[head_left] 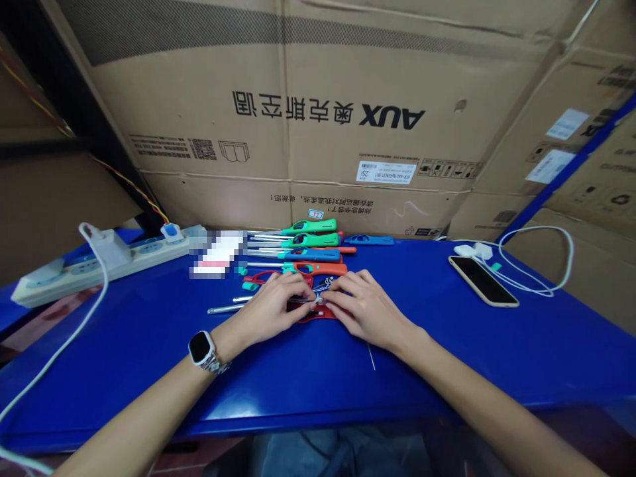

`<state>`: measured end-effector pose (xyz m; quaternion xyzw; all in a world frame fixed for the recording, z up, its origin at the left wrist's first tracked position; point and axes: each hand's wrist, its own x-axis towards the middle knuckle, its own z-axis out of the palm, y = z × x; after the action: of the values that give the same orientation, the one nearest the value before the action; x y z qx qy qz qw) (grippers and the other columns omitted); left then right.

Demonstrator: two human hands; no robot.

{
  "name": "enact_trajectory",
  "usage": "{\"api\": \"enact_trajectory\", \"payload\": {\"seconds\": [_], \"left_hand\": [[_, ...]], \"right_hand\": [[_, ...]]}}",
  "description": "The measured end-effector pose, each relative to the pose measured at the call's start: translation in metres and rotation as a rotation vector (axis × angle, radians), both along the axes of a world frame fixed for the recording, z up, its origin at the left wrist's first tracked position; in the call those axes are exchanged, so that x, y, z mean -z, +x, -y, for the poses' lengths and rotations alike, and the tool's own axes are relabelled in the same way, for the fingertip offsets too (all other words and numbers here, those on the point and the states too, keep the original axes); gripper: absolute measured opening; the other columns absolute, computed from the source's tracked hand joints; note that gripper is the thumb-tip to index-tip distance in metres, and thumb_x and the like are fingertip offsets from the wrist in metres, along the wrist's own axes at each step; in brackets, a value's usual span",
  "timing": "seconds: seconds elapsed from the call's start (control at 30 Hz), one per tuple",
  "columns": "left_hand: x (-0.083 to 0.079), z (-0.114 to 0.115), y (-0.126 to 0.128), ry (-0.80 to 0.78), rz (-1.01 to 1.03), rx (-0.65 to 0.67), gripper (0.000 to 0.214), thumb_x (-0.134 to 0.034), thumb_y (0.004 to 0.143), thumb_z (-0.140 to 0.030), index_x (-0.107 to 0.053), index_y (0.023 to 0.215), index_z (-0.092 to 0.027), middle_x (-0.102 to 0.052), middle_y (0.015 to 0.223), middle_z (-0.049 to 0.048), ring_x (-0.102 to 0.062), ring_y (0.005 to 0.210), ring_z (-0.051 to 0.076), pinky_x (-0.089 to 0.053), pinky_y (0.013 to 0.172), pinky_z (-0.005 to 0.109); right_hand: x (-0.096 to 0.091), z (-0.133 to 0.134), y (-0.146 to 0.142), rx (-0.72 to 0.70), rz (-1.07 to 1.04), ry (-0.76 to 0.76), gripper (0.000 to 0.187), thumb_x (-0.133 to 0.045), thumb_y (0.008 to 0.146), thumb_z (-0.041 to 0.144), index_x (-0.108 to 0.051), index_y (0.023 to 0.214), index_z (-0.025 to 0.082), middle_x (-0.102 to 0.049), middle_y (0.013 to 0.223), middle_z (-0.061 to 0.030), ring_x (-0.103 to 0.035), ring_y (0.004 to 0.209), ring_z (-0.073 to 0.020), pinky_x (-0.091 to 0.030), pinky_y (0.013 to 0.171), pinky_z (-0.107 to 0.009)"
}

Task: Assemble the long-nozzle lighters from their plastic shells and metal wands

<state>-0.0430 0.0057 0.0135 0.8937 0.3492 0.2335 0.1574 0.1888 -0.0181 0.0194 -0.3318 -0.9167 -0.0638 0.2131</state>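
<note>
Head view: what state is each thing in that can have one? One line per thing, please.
Left hand: fingertips pinched at a small part
Right hand: fingertips pinched there too
Red casing: partly hidden by the hands
Orange lighter: lying flat
Watch: on left wrist, screen dark
Phone: face up, screen dark
Power strip: plugs inserted
Right-side white cable: looped
Cardboard: standing, print upside down

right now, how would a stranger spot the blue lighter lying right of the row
Find the printed carton behind the blue table. At the carton's foot, look just right of the two green lighters. The blue lighter there lies outside the row; the other blue lighter is within it.
</note>
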Motion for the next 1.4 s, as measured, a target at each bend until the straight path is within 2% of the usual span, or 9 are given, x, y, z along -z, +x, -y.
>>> {"api": "enact_trajectory", "payload": {"seconds": [0.13,0.47,0.67,0.8,1.4], "left_hand": [[0.0003,-0.0015,-0.0012,-0.005,-0.012,0.034,0.011,-0.059,0.094,-0.031,-0.065,0.092,-0.022,-0.065,0.097,0.0011,-0.058,0.096,0.019,-0.040,0.087,0.035],[0.0007,-0.0019,0.0003,-0.018,-0.055,0.016,0.016,-0.059,0.094,-0.037,-0.068,0.092,-0.024,-0.065,0.098,0.0020,-0.058,0.098,0.022,-0.038,0.093,0.039],[-0.0003,0.0027,-0.0003,-0.024,-0.107,-0.026,0.029,-0.069,0.085,-0.047,-0.065,0.104,-0.025,-0.063,0.110,0.0034,-0.056,0.111,0.025,-0.034,0.105,0.047],[-0.0024,0.0040,-0.0005,-0.039,-0.164,-0.025,0.032,-0.070,0.083,-0.046,-0.066,0.108,-0.026,-0.063,0.112,0.0037,-0.056,0.113,0.027,-0.032,0.107,0.050],[-0.0013,0.0036,0.0000,-0.020,-0.177,-0.018,0.028,-0.066,0.088,-0.043,-0.065,0.108,-0.024,-0.063,0.110,0.0040,-0.056,0.110,0.026,-0.035,0.103,0.046]], "right_hand": [[-0.0006,0.0014,-0.0003,-0.010,0.015,-0.002,0.026,-0.044,0.102,0.025,-0.068,0.111,0.019,-0.067,0.101,-0.0094,-0.055,0.096,-0.0203,-0.035,0.081,-0.035],[-0.0013,0.0013,-0.0001,-0.050,0.000,-0.001,0.026,-0.044,0.102,0.022,-0.068,0.108,0.017,-0.066,0.100,-0.0095,-0.057,0.096,-0.0190,-0.038,0.084,-0.035],[-0.0009,0.0007,0.0054,-0.016,0.025,-0.035,0.025,-0.046,0.101,0.023,-0.068,0.110,0.017,-0.067,0.101,-0.0091,-0.057,0.096,-0.0193,-0.037,0.082,-0.035],[0.0007,0.0011,0.0083,0.008,0.039,-0.064,0.024,-0.047,0.101,0.023,-0.068,0.110,0.017,-0.067,0.102,-0.0094,-0.058,0.097,-0.0193,-0.037,0.082,-0.035],[0.0058,0.0015,0.0063,0.035,0.064,-0.125,0.024,-0.047,0.101,0.023,-0.069,0.109,0.019,-0.067,0.101,-0.0090,-0.057,0.097,-0.0199,-0.037,0.081,-0.035]]}}
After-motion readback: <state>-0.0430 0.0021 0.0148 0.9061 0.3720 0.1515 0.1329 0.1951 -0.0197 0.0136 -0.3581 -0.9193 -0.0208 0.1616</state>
